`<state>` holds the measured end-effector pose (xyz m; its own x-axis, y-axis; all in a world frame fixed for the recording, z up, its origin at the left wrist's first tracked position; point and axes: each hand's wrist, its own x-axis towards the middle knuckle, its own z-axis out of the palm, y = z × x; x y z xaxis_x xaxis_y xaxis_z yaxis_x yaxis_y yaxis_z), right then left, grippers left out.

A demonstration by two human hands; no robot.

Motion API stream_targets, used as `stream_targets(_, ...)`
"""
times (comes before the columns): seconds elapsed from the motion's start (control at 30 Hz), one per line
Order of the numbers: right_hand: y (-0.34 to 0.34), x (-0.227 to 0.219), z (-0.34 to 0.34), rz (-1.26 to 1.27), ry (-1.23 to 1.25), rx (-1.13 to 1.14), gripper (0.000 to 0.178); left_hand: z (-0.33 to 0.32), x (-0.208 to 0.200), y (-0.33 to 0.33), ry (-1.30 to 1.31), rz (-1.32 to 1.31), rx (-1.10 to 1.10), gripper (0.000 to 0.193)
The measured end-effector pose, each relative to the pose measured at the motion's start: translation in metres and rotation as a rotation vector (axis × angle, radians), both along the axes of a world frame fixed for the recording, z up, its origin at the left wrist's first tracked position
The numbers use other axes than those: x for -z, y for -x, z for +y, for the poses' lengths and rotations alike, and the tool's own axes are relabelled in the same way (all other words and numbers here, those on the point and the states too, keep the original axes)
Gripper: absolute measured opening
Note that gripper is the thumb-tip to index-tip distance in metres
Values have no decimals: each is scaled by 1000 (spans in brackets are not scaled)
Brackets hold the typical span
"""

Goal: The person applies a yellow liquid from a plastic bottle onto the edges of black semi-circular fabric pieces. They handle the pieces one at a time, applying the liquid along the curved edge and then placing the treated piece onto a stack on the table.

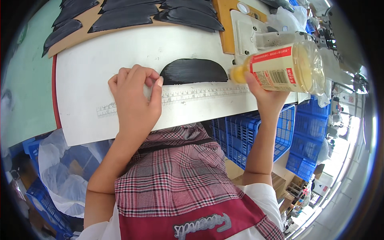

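Observation:
A black, half-moon-shaped flat piece (195, 72) lies on the white work board (120, 52), its straight edge along a printed ruler scale (188, 96). At its left corner, my left hand (138, 90) pinches the tip between thumb and fingers. My right hand (266, 94) is closed round a clear plastic bottle (276, 68) with a red and cream label and yellowish contents. The bottle is tipped nearly level, its neck end pointing left, close to the piece's right corner. That neck end is blurred, so I cannot tell whether it touches the piece.
Several similar black pieces (124, 18) lie in rows on a brown board (100, 34) at the back. A sewing-machine-like metal bed (244, 34) stands behind the bottle. Below the table edge are a blue crate (240, 140) at right and a plastic-lined bin (64, 172) at left.

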<state>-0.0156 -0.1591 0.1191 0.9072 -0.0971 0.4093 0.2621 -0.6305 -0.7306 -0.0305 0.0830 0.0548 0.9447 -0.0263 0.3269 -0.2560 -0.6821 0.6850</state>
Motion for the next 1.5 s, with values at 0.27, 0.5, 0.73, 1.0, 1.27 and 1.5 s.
stream_targets(0.27, 13, 27, -36, 105, -858, 71, 61, 6, -12, 1, 68, 27, 35, 15)
stream_targets(0.5, 16, 63, -28, 96, -1034, -155, 72, -7, -28, -7, -297, -81, 67, 30)
stream_targets(0.73, 17, 66, -33, 118, -1201, -292, 72, -17, -32, -4, -381, -159, 41, 28)
stream_targets(1.0, 17, 70, -37, 87, -1298, -365, 70, -20, -29, -3, -414, -230, 44, 28)
stream_targets(1.27, 16, 69, -36, 65, -1248, -370, 68, -17, -29, -6, -351, -183, 53, 26)
stream_targets(1.5, 15, 70, -38, 73, -1260, -402, 68, -16, -32, -7, -313, -170, 72, 17)
